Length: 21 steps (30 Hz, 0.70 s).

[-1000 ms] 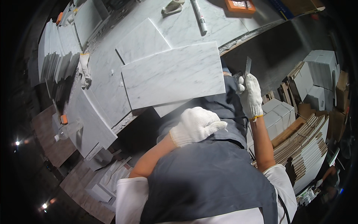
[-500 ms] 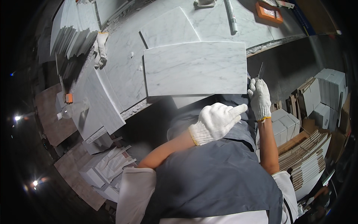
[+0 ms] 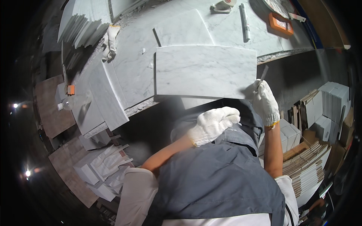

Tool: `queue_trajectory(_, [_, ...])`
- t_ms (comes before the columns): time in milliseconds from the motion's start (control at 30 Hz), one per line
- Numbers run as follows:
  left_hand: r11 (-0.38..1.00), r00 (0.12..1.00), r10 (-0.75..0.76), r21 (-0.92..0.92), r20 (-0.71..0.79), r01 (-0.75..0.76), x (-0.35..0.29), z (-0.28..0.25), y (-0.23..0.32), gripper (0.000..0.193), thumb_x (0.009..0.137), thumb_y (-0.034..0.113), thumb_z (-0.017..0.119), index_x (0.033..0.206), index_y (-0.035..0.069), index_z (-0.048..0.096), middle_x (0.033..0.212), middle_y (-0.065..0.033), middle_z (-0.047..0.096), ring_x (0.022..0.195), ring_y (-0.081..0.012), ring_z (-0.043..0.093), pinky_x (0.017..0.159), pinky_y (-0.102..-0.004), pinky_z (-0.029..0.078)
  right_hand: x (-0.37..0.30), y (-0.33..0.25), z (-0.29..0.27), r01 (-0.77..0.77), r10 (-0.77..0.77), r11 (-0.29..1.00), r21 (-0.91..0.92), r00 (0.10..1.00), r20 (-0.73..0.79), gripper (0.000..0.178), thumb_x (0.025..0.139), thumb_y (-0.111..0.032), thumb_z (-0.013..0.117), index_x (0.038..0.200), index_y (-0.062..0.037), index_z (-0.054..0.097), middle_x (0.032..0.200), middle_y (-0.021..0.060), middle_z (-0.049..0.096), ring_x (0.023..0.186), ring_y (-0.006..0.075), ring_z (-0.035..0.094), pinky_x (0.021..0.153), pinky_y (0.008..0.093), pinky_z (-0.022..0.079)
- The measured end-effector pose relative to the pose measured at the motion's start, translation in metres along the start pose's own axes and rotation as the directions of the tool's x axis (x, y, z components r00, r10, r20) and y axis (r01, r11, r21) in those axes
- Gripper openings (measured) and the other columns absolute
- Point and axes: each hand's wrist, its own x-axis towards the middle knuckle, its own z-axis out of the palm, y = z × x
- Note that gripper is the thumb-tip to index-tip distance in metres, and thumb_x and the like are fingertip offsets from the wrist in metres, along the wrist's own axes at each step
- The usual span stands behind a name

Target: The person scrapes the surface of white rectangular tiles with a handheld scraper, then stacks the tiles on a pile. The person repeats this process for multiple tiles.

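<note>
Head view: right hand, white glove, fingers curled tight round a thin grey blade-like tool that sticks up past the fist, just at the right-hand near corner of the white marble tile. Left hand, also gloved, fingers together and loosely bent, holding nothing, hovering over the grey apron just below the tile's near edge. Tile lies flat on the marble workbench, overhanging its front. Marker pen and orange block farther back. Tile stacks at left.
</note>
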Motion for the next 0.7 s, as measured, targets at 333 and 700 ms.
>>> queue_trajectory(333, [0.838,0.969,-0.248,-0.505,-0.02,0.204,-0.011,-0.014,-0.023,0.049,0.104,0.033,0.065,0.128,-0.008,0.057,0.115,-0.0142,0.07,0.112,-0.0189,0.066,0.1,-0.0318,0.051,-0.012,-0.049,-0.011,-0.262,0.289,0.71,0.654,0.955,0.069,0.016,0.104,-0.015,0.062,0.114,-0.0029,0.066,0.102,0.0008,0.065,0.086,0.011,0.06,0.077,0.0263,0.05])
queue_trajectory(700, [0.525,0.782,-0.536,-0.851,-0.318,0.013,0.0,0.009,-0.016,0.028,0.096,0.029,0.074,0.117,0.01,0.071,0.101,0.0,0.067,0.093,-0.0141,0.062,0.085,-0.0308,0.052,-0.049,-0.093,-0.029,-0.327,0.289,0.681,0.655,0.942,0.169,0.021,0.102,-0.029,0.062,0.106,-0.0084,0.064,0.087,-0.0055,0.058,0.072,0.0051,0.051,0.064,0.0217,0.042])
